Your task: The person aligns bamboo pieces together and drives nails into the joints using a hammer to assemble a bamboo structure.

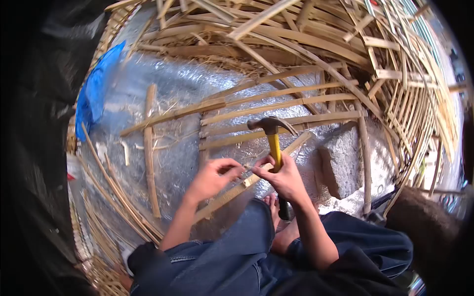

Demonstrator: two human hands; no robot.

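Head camera: one yellow-handled claw hammer (274,148) is gripped in the right hand (284,180), its dark head partly hiding a slatted wooden frame (326,117). The left hand (210,181) curls narrowly; any pinched object is indiscernible. One pale strip (222,202) slants beneath both, near one rough stone block (343,160).

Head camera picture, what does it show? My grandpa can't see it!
A person holds a yellow-handled claw hammer head-up in the right grip, with the left grip close by, near a wooden strip. Beyond are a slatted wooden frame and a rough block, with piled wood behind.
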